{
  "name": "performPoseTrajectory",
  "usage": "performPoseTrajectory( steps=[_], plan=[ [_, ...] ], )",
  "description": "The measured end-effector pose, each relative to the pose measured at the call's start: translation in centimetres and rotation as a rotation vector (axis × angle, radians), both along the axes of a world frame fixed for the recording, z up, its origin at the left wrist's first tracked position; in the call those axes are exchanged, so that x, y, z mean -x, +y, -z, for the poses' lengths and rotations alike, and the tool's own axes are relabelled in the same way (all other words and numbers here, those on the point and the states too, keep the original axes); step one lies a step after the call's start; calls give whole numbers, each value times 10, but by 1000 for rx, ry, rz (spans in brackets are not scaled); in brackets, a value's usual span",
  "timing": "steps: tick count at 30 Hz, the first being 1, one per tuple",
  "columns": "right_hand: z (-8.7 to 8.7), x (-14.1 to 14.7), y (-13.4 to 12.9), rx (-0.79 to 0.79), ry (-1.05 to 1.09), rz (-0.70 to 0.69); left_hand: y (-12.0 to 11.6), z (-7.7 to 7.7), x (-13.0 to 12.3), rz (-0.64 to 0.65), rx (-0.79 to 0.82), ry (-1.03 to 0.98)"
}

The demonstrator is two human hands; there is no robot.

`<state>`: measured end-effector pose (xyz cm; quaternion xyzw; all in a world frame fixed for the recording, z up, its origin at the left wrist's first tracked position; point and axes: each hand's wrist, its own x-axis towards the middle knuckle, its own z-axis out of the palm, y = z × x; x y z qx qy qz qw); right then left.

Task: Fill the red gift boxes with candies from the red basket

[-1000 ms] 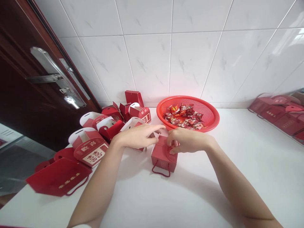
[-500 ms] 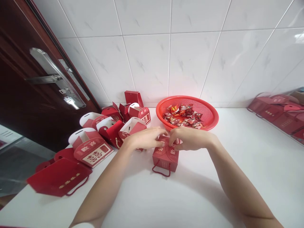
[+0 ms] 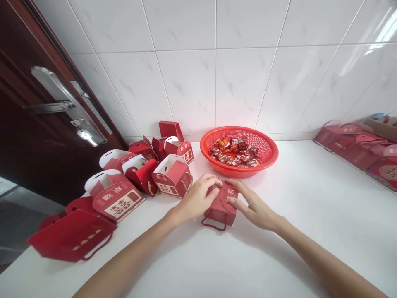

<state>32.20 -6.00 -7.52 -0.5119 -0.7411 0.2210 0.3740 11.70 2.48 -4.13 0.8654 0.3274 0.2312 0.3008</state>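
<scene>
A small red gift box (image 3: 221, 203) with closed top flaps and a red cord handle at its front sits on the white table in the middle. My left hand (image 3: 200, 196) rests at its left side and top, and my right hand (image 3: 252, 205) at its right side and top. Together they grip the box between them, thumbs on the top flaps. Just behind it is a red plastic basket (image 3: 238, 170) of wrapped sweets (image 3: 237, 152).
Several open red and white boxes (image 3: 118, 198) stand at the left, one red box (image 3: 74, 236) near the table's left edge. More red boxes (image 3: 359, 151) line the right back. A tiled wall rises behind; a dark door (image 3: 25, 145) is at left.
My hands have shifted from pinching at the middle of the box's top to lying along its two sides, with fingers straighter. The view has moved slightly.
</scene>
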Motion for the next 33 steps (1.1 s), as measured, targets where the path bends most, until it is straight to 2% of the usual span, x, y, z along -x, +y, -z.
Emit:
performPoseTrajectory(
  steps=[4,8,16,22,25,33],
  plan=[
    [19,11,-6,-38,118,88,-14,18,-1,-60,-53,-101],
    [23,15,-9,-101,109,125,-20,28,3,-108,-69,-167],
    [23,21,-17,-280,18,136,-15,26,19,-210,-60,-238],
    [30,24,-20,-407,-130,132,-20,28,18,-171,-53,-290],
    [31,23,-20,-465,-188,83,-22,29,16,-144,-60,-312],
    [30,23,-21,-530,-127,28,-20,36,14,-194,-27,-363]
  ],
)
